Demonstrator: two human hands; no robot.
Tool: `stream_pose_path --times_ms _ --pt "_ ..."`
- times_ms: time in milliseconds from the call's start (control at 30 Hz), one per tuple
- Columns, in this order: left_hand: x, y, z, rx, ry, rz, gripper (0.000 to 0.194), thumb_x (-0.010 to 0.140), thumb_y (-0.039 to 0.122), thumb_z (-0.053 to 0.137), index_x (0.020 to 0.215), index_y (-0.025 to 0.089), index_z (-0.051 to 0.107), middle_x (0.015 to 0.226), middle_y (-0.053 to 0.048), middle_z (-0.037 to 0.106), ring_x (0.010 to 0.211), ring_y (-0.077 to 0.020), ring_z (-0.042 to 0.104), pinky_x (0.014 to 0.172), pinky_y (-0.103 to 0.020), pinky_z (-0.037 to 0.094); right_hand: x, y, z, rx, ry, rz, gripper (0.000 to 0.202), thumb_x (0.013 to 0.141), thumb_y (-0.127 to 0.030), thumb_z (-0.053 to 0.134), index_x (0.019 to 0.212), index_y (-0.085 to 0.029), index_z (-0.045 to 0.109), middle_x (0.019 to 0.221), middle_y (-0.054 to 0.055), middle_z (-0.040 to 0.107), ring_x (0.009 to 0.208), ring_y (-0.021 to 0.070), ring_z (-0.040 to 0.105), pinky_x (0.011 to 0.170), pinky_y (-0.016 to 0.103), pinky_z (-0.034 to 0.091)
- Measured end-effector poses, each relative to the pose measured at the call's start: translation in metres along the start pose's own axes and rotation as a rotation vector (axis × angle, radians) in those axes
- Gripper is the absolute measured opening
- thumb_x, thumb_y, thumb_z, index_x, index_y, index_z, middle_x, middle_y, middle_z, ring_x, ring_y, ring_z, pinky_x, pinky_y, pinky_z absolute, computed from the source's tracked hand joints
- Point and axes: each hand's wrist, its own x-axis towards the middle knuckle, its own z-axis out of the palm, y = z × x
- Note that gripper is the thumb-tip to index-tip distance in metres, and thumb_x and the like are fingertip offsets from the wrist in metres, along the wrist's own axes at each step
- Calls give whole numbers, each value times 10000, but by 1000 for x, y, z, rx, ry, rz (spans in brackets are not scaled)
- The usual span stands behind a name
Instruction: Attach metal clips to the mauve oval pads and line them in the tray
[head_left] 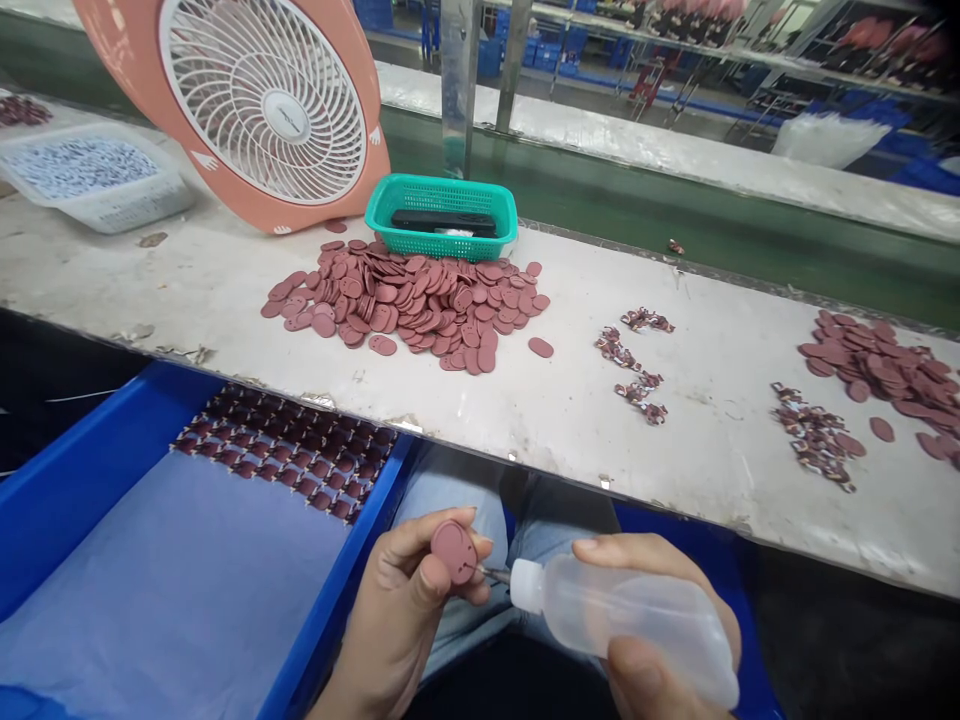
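Observation:
My left hand (409,590) pinches a reddish-brown oval piece (453,548) with small holes between thumb and fingers. My right hand (667,600) is wrapped round a translucent squeeze bottle (630,610) with a white cap, tilted so its thin metal tip meets the piece near the holes. Whether any liquid comes out is too small to tell. Both hands are above my lap, in front of the bench edge. Beyond them a heap of similar oval pieces (420,300) lies on the bench, and small dark brown-and-white parts (637,360) lie to its right.
A blue tray (337,600) at left holds rows of assembled brown pieces (285,445) on a pale sheet. On the bench (712,430) stand a pink fan (285,115), a green basket (442,243) and a white tub (112,205). More oval pieces (877,360) lie far right.

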Motion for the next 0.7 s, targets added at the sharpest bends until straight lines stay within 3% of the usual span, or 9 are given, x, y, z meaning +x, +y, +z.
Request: stream_pose_path --times_ms 167,267,467,700 --pt "0 0 1 -8 14 -11 474 472 564 927 804 237 842 667 -48 768 514 -139 649 524 -224 538 -1 4 -2 -11 49 -76 351 895 -538 642 1119 -271 693 659 20 644 460 176 558 384 293 417" --pt "0 0 1 -16 7 -2 469 477 557 929 804 233 842 663 -49 763 533 -138 642 519 -221 533 -1 5 -2 -39 100 -72 351 890 -547 646 1105 -275 703 782 57 696 571 214 624 466 334 491" --pt "0 0 -1 2 -4 14 459 489 557 926 808 237 844 665 -44 757 521 -127 623 523 -221 530 6 3 0 23 -3 -57 337 881 -518 677 1139 -301 691 638 -6 647 421 158 542 386 285 435" --pt "0 0 2 0 35 8 479 454 558 935 788 228 840 662 -52 759 543 -140 629 514 -230 536 11 3 1 29 2 -52 286 864 -473 713 1083 -290 727 777 21 733 529 166 648 459 253 513"
